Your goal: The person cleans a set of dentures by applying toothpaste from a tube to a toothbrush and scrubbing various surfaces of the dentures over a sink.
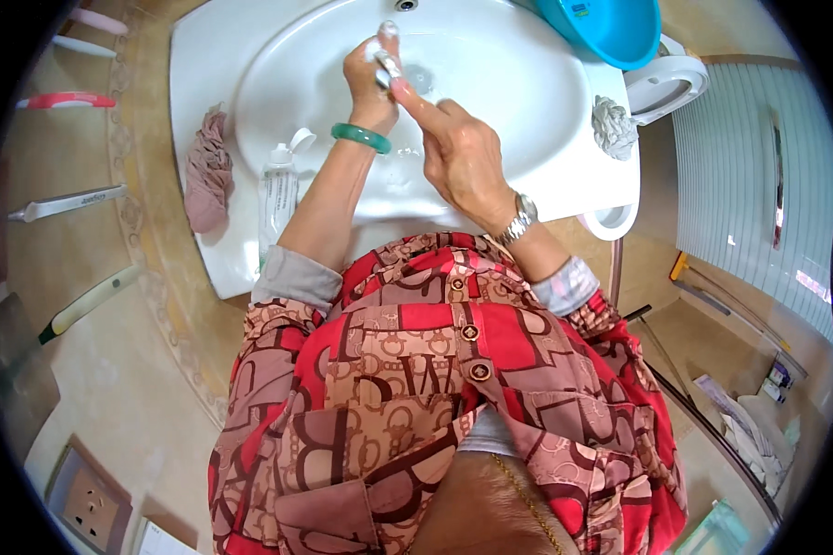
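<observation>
Over the white washbasin [296,46], my left hand [370,88] is closed, with white foam on its fingers and thumb. A small silvery-white thing [389,65] is at its fingers, foamed and too small to name. My right hand [467,157] stretches one finger against this thing; its other fingers are bent and partly hidden, and no held object shows in it. A green bangle [361,138] circles my left wrist, and a silver watch [520,218] is on my right. By my left forearm stands a clear bottle [278,190] with its white flip cap raised.
A crumpled pinkish cloth [209,174] lies on the basin's left rim, a grey-white crumpled cloth [615,128] on the right. A blue basin [606,28] overhangs the back right corner, near a toilet [671,88]. Several toothbrushes and handles [69,202] line the left wall, above a socket [90,504].
</observation>
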### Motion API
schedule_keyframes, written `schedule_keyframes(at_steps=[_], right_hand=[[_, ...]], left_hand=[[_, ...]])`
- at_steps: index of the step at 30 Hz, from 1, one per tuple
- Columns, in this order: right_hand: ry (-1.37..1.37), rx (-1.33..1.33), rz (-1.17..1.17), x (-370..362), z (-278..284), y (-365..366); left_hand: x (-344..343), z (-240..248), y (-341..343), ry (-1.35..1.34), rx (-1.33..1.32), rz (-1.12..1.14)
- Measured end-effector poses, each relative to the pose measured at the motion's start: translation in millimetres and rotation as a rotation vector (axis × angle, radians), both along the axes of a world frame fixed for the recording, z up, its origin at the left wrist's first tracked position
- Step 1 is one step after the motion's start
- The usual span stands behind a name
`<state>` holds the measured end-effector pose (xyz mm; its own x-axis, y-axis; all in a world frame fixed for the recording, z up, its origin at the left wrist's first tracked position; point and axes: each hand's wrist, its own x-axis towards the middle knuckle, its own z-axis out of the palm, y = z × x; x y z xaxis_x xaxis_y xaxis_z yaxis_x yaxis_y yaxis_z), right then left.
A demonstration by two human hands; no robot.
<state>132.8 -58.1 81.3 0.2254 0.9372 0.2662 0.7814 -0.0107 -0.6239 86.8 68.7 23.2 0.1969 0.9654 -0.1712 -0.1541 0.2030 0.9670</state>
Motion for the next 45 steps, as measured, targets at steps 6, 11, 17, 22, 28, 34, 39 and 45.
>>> schedule_keyframes(at_steps=[6, 11, 17, 22, 28, 34, 39, 45], right_hand=[[0.402, 0.061, -0.099, 5.7, -13.3, -7.0], [0.84, -0.08, -0.14, 8.6, 5.4, 13.2], [0.974, -0.123, -0.124, 11.2, 5.7, 25.0], [0.999, -0.135, -0.129, 14.1, 4.6, 26.5], [1.041, -0.118, -0.108, 16.6, 1.5, 22.5], [0.908, -0.097, -0.064, 13.8, -17.6, 21.3], [0.677, -0.161, -0.042, 13.9, -21.1, 19.1], [0.656, -0.054, -0.055, 4.0, -11.0, 12.0]], left_hand=[[-6.4, 9.7, 6.0, -0.151, -0.164, -0.077], [-8.4, 7.4, -2.5, -0.341, -0.187, -0.209], [-7.3, 11.2, -3.0, -0.088, 0.057, -0.109], [-5.5, 8.7, 1.3, 0.175, 0.487, -0.04], [-2.8, 17.4, -2.8, -0.286, -0.222, -0.025], [-9.6, 25.8, -5.0, -0.36, -0.542, -0.147], [-11.2, 21.3, -14.2, -0.291, -0.327, -0.078], [-12.0, 17.6, -5.8, -0.255, -0.5, -0.033]])
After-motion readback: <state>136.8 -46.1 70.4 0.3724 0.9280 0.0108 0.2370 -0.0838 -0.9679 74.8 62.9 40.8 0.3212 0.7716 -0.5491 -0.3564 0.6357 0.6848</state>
